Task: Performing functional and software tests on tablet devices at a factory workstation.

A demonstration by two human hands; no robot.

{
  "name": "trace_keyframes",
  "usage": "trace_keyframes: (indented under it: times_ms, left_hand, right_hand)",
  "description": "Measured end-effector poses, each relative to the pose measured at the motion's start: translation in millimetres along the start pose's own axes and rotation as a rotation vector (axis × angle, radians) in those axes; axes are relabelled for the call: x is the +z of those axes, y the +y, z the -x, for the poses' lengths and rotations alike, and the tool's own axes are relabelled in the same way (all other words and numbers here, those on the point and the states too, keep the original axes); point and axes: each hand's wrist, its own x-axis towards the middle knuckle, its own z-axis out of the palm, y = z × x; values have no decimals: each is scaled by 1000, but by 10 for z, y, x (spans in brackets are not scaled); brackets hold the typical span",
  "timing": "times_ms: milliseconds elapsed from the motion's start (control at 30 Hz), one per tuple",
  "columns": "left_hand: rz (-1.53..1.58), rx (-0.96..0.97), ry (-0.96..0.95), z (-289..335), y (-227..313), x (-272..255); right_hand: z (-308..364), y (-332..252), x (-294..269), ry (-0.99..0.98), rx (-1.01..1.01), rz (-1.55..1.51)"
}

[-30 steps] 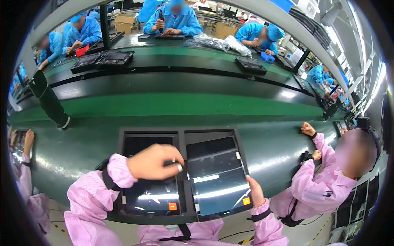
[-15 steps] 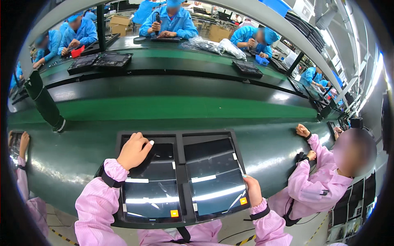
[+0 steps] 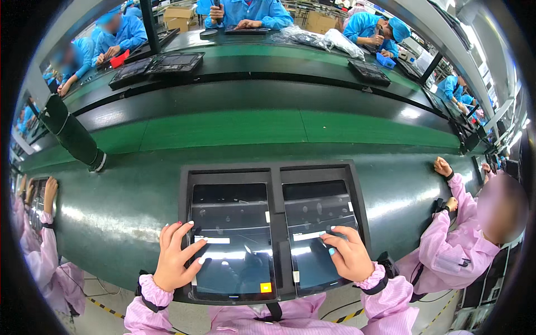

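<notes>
Two dark tablets lie side by side in the recesses of a black tray (image 3: pixel 226 174) at the near edge of the bench. My left hand (image 3: pixel 176 259) is spread over the left border of the left tablet (image 3: pixel 231 251), its fingertips at a pale box on the screen. Over the right tablet (image 3: pixel 315 206), my right hand (image 3: pixel 350 258) has its fingers stretched, the tips at a similar pale box. That hand hides the lower right of the screen. An orange square (image 3: pixel 266 287) marks the left tablet's lower corner. Neither hand grips anything.
A green conveyor belt (image 3: pixel 223 129) crosses beyond the bench. Device trays (image 3: pixel 177 62) stand on the far side, where people in blue work. A wrapped post (image 3: pixel 72 134) rises at left. A person in pink (image 3: pixel 455 234) sits at right, another (image 3: pixel 47 245) at left.
My left hand has come down from the tray's upper left to the left tablet's side. My right hand has left the tray's right edge for the right screen. The view has shifted.
</notes>
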Motion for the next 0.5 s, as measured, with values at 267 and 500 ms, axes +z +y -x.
trace_keyframes:
  times_ms: [267,500]
  left_hand:
    - [-11,-71,-35,-8,-35,-103]
    - [181,68,100,-908,-274,10]
  right_hand:
    - [95,-29,-184,163,165,-66]
    - [-681,598,-180,146,99,-204]
